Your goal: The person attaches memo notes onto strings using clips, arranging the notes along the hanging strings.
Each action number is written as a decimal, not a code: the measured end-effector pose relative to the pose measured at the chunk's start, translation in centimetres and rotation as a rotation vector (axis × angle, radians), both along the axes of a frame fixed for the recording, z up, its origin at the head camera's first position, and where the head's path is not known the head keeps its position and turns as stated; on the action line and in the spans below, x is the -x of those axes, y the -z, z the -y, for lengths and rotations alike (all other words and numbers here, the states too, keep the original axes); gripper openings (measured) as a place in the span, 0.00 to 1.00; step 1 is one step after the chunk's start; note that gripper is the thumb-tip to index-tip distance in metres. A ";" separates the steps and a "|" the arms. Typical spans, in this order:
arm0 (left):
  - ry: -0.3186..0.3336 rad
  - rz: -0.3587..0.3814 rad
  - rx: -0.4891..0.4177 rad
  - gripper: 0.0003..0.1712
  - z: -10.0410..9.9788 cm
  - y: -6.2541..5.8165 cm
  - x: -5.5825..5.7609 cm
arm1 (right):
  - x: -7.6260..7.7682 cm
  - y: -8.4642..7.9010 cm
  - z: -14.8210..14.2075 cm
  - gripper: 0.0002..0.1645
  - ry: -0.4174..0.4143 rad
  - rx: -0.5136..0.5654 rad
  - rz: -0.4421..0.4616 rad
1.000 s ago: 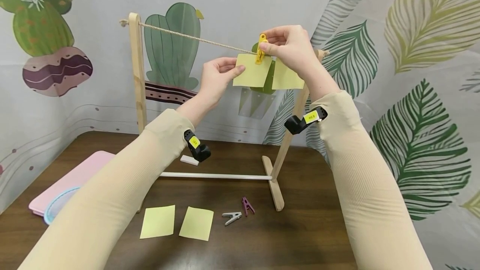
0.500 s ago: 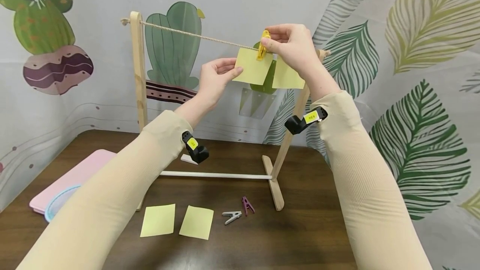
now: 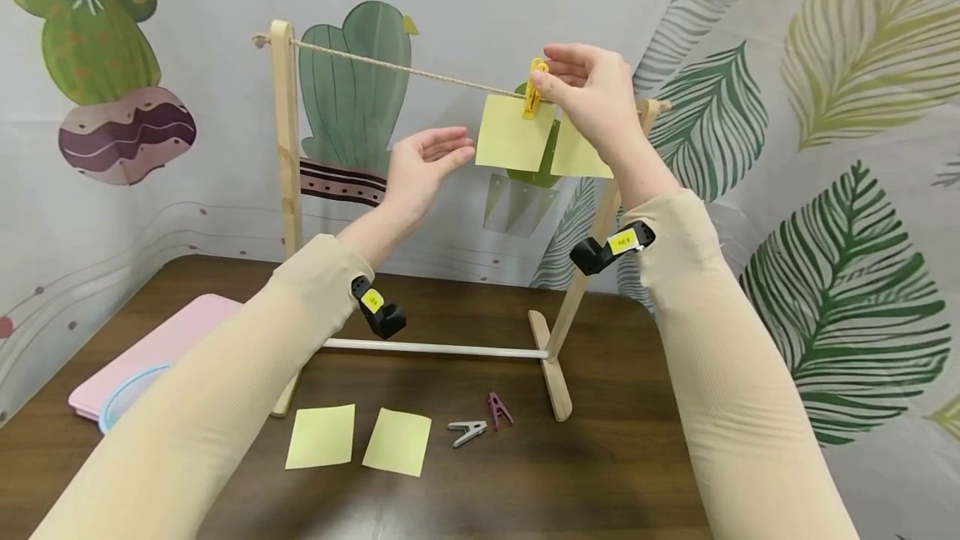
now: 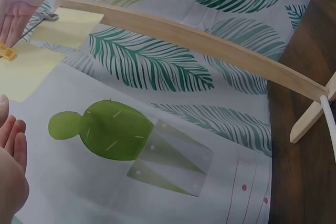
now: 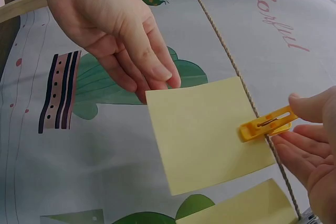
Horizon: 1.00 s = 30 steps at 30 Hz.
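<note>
A yellow clothespin [image 3: 533,90] sits over the rope [image 3: 408,69] and the top edge of a yellow sticky note [image 3: 513,136]. My right hand [image 3: 600,94] holds the clothespin's handle end, thumb in front and fingers behind, also seen in the right wrist view. To the left of the note, my left hand [image 3: 422,169] has its fingers extended close to the paper's edge, holding nothing. A second sticky note [image 3: 581,148] hangs beside it, partly behind my right hand. A grey clothespin [image 4: 48,15] holds that note in the left wrist view.
The rope runs between wooden posts [image 3: 286,132] joined low down by a white bar [image 3: 435,348]. Two sticky notes [image 3: 321,437], a grey clothespin [image 3: 468,432] and a purple clothespin [image 3: 498,411] lie on the table [image 3: 540,482]. A pink case [image 3: 161,344] lies at left.
My left hand has let go of the sticky note and drawn back left. The note and yellow clothespin have risen slightly to the rope. My right hand has stayed at the clothespin.
</note>
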<state>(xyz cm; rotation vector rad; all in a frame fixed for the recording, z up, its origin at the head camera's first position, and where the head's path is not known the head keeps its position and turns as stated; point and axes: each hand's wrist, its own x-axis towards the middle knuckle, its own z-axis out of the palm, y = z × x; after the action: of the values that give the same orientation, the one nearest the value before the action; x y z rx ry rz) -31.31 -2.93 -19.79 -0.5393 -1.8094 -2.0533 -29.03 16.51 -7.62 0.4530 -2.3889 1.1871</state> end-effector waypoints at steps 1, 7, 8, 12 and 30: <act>-0.002 0.001 -0.003 0.20 0.1 0.1 -0.1 | 0.0 0.2 0.0 0.28 -0.008 0.019 -0.020; -0.038 -0.008 -0.013 0.20 0.9 1.0 -0.7 | 0.2 1.7 -0.1 0.23 -0.031 0.147 -0.192; -0.044 -0.010 -0.015 0.20 1.0 1.2 -0.9 | 0.2 1.9 -0.1 0.22 -0.030 0.173 -0.215; -0.053 -0.009 -0.017 0.20 1.6 2.1 -1.5 | 0.0 3.0 -0.2 0.19 -0.026 0.284 -0.281; -0.084 0.202 -0.011 0.23 6.2 11.7 -2.9 | -0.6 13.0 -1.1 0.09 -0.084 0.360 -0.331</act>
<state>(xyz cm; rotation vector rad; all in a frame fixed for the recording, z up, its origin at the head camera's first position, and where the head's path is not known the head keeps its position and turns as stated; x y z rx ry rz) -28.43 -9.10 -31.44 -0.2556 -1.8954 -2.1246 -28.44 17.65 -20.57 0.5823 -1.8460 1.4194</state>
